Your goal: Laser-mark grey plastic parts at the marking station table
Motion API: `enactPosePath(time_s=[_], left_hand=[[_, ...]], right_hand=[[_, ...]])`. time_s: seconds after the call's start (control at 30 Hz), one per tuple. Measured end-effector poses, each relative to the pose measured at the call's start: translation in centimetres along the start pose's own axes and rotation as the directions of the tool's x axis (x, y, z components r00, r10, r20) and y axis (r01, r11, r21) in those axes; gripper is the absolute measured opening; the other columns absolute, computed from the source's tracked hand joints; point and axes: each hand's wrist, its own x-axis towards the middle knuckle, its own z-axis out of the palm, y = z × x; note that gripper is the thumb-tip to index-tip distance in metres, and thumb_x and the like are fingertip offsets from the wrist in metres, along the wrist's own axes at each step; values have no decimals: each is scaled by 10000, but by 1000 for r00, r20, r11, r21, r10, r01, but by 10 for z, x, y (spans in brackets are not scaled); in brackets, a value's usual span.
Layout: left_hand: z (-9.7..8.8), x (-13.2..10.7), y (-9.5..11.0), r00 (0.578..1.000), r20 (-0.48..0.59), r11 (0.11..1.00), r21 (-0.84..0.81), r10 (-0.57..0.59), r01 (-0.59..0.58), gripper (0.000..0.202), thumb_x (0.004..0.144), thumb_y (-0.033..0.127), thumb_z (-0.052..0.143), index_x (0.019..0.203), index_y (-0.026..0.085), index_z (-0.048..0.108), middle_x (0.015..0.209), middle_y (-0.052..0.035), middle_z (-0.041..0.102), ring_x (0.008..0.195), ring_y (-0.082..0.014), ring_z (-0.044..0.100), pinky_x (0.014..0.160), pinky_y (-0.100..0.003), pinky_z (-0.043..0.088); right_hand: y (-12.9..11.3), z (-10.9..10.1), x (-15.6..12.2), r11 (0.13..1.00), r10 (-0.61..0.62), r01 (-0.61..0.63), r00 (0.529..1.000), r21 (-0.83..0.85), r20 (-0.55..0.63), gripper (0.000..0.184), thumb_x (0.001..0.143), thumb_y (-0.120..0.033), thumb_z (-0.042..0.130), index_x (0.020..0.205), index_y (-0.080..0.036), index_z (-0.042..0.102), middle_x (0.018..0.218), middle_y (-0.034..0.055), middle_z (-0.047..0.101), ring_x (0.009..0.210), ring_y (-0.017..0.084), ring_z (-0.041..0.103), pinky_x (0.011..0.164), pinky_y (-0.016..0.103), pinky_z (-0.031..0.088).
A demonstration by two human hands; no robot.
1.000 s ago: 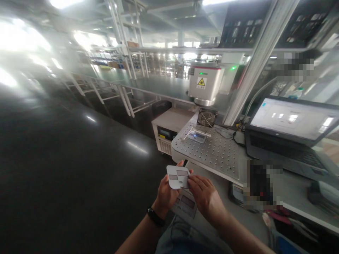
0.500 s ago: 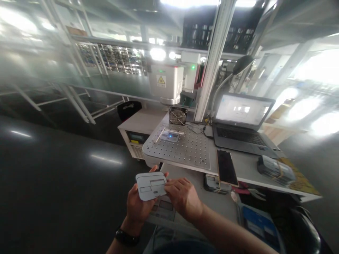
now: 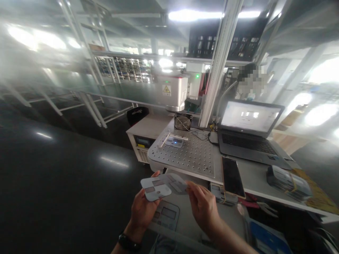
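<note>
My left hand holds a light grey flat panel with rounded corners and rectangular windows in it. In my right hand, thumb and fingers pinch the right edge of a thin, greyish, see-through sheet that overlaps the panel's right side. Blur hides whether the sheet still clings to the panel. Beyond my hands, a similar panel lies on the perforated metal plate against an L-shaped stop, with a blue light spot on it. Another windowed panel rests on the lower shelf beneath my hands.
A laser marking head hangs over the plate, with a fan behind. To the right are a laptop, a phone, a banded panel stack and red-handled pliers. A second stack sits below the phone.
My right hand has moved right, drawing the thin sheet out sideways from the panel. The panel stays in my left hand, its windows now see-through. The camera view has shifted slightly.
</note>
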Motion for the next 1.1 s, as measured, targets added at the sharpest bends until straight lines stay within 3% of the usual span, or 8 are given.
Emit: enactPosePath(time_s=[0.17,0.33,0.6,1.1], left_hand=[[-3,-3,-3,997,76,998,62,4,-9,573,905,480,438,1410,213,485,1275,-135,684,1216,-310,600,1058,-469,421],[-6,-6,-4,991,134,999,35,12,-17,647,893,500,457,1466,206,398,1278,-144,680,1167,-328,638,1077,-496,391],[0,-6,-3,997,77,999,-31,15,-13,681,897,469,478,1505,205,322,1194,-154,714,1146,-359,651,1072,-582,383],[6,-5,-2,1000,-3,997,68,27,-27,630,911,461,425,1456,148,384,1241,-186,688,1134,-373,655,1019,-542,415]], right_hand=[[12,2,-23,1000,-24,24,1000,2,8,259,962,-156,515,1198,-186,618,958,70,763,839,150,730,723,208,565],[32,4,-54,999,-32,32,999,19,-15,244,965,-200,507,1162,-194,650,907,57,772,772,138,742,682,172,571],[69,19,-93,975,201,-192,977,112,-77,240,948,-273,538,1110,-212,704,896,43,782,711,139,747,640,151,579],[73,28,-100,953,256,-239,964,187,-69,257,943,-326,534,1084,-240,731,908,53,790,693,159,748,608,166,579]])
